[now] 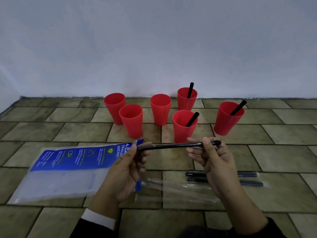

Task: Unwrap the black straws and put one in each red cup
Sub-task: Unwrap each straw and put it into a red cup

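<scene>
Several red cups stand on the tiled floor by the wall. Three hold a black straw: the back cup [187,98], the front cup [184,126] and the right cup [228,118]. Three hold none: the far left cup [114,107], the cup in front of it [131,120] and the middle cup [160,109]. I hold a wrapped black straw [176,145] level in front of me. My left hand [128,167] pinches its left end, my right hand [214,158] its right end. Two more wrapped straws [247,177] lie on the floor under my right hand.
A blue and clear plastic bag [68,169] lies on the floor to the left. Several empty clear wrappers [171,188] lie between my forearms. A pale wall rises right behind the cups.
</scene>
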`<state>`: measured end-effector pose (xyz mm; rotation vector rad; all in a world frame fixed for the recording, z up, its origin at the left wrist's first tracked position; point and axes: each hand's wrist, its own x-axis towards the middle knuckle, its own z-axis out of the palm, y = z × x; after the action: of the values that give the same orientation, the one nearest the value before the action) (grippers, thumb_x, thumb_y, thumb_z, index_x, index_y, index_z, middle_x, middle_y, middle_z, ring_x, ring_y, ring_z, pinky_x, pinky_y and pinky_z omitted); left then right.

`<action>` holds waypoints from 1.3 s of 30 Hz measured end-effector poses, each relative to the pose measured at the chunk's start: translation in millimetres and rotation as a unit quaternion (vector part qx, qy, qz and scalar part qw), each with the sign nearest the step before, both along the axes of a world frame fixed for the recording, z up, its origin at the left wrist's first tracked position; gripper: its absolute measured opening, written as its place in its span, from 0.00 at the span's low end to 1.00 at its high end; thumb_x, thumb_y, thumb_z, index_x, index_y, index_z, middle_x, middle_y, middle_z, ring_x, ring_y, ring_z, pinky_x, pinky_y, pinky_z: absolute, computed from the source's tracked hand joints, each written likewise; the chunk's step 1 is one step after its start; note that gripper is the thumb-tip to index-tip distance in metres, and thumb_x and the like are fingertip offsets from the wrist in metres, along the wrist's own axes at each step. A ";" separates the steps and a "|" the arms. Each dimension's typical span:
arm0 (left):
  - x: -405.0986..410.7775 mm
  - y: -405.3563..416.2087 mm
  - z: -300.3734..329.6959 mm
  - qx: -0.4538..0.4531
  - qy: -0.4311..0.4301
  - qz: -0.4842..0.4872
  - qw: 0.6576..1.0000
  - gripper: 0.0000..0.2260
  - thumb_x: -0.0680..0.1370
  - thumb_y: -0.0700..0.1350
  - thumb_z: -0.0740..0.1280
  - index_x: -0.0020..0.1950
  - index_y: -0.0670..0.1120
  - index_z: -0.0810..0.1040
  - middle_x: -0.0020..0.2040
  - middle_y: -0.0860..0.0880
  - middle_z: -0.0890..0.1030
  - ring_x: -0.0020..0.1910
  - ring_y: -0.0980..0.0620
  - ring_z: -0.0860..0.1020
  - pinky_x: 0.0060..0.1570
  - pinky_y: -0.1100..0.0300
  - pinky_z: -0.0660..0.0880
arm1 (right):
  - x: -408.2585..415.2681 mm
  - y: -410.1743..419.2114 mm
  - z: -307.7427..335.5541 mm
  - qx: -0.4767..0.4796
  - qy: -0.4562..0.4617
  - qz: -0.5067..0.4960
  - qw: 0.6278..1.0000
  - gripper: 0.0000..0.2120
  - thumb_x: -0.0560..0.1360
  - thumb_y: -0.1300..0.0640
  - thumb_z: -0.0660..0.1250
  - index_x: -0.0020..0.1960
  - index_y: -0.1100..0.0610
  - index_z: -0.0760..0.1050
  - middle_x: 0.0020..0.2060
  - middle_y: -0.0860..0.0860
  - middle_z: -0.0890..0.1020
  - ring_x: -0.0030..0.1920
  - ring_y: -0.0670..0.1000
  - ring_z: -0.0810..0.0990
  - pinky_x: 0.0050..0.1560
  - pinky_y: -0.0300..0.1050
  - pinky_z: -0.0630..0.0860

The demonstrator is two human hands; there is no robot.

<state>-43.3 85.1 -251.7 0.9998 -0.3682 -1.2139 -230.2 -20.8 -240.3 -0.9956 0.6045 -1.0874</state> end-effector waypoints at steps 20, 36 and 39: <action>26.3 -0.8 -9.4 0.016 0.046 0.124 0.991 0.17 0.81 0.50 0.53 0.46 0.41 0.76 0.45 0.45 0.86 0.43 0.51 0.84 0.33 0.62 0.80 | -28.4 -18.4 -22.1 0.106 0.025 0.033 0.993 0.17 0.59 0.52 0.77 0.44 0.59 0.82 0.38 0.55 0.84 0.39 0.49 0.85 0.39 0.36 0.81; 12.5 -1.4 -4.1 -0.030 -0.111 0.023 0.993 0.15 0.71 0.43 0.62 0.54 0.38 0.78 0.53 0.41 0.83 0.54 0.47 0.81 0.45 0.62 0.79 | -37.9 -21.5 -3.5 -0.139 0.373 0.203 0.894 0.05 0.70 0.60 0.72 0.46 0.56 0.82 0.39 0.54 0.85 0.38 0.47 0.83 0.40 0.36 0.78; 13.0 -3.3 -2.9 -0.032 -0.123 0.025 0.992 0.16 0.69 0.46 0.64 0.53 0.39 0.78 0.50 0.43 0.85 0.51 0.48 0.82 0.42 0.63 0.79 | -32.2 -17.6 -2.4 -0.147 0.393 0.238 0.876 0.06 0.71 0.60 0.71 0.48 0.57 0.83 0.40 0.54 0.86 0.39 0.47 0.84 0.41 0.36 0.78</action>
<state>-30.3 81.8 -254.6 1.0992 -0.5676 -1.0293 -262.4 -38.3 -242.7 -1.7715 0.7893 -0.2949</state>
